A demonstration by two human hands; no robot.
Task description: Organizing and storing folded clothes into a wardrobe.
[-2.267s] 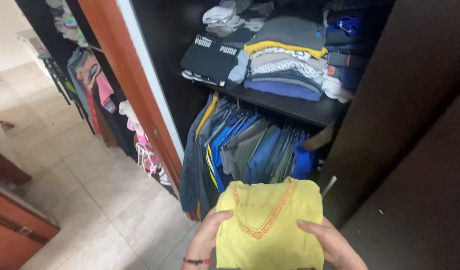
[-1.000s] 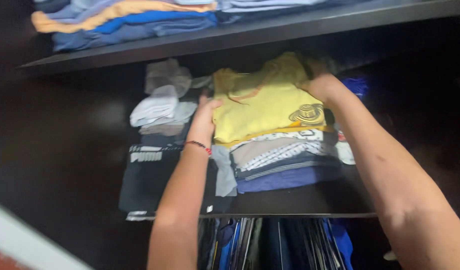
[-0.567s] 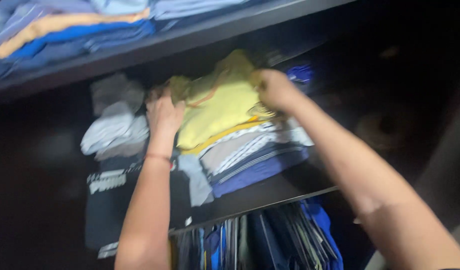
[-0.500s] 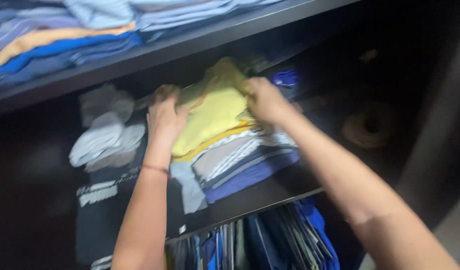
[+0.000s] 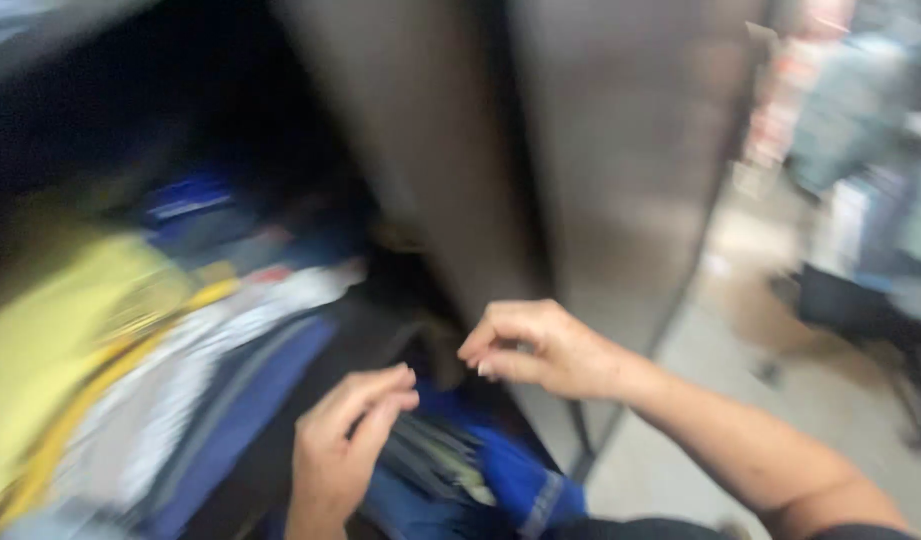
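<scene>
The view is heavily blurred by motion. My left hand (image 5: pixel 342 452) hovers low in the middle, fingers loosely curled and empty, just above hanging blue clothes (image 5: pixel 480 480). My right hand (image 5: pixel 540 350) is beside it to the right, fingers bent, holding nothing, in front of the dark wardrobe panel (image 5: pixel 540 150). The folded yellow shirt (image 5: pixel 50 340) lies on top of the stack of folded clothes (image 5: pixel 180 400) at the left, apart from both hands.
The dark wardrobe door or side panel rises in the centre. To the right, tiled floor (image 5: pixel 820 400) and a blurred dark piece of furniture (image 5: pixel 860 310) with things on it. More folded blue items (image 5: pixel 190 210) sit behind the stack.
Both hands have let go of the yellow shirt and drawn back from the shelf. The camera has swung to the right, bringing the wardrobe panel and the room into view.
</scene>
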